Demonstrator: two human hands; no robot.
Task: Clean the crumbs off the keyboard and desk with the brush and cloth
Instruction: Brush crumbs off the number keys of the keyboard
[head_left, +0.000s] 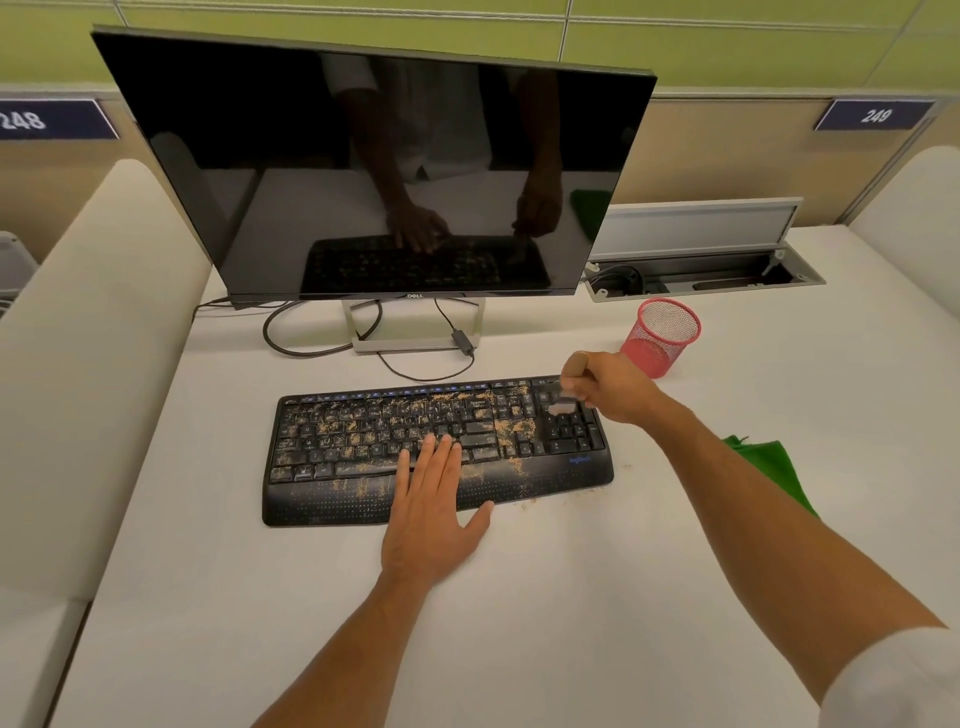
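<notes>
On the white desk (571, 597), left hand (431, 514) flat on crumbed keyboard (363, 441), right hand (613, 387) gripping brush (571, 376).

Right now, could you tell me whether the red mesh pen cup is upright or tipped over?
Upright. The red mesh pen cup stands on its base on the desk, open rim facing up, behind the brush-holding right hand.

A big black flat screen (374, 171) stands on a silver foot (415, 340) at the back, with thin black wires (291, 343) looping under it. A small pink wire-mesh cup (662, 338) sits to the right, near an open grey cable box (696, 260). Two dark blue number signs (875, 115) hang on the back wall.
</notes>
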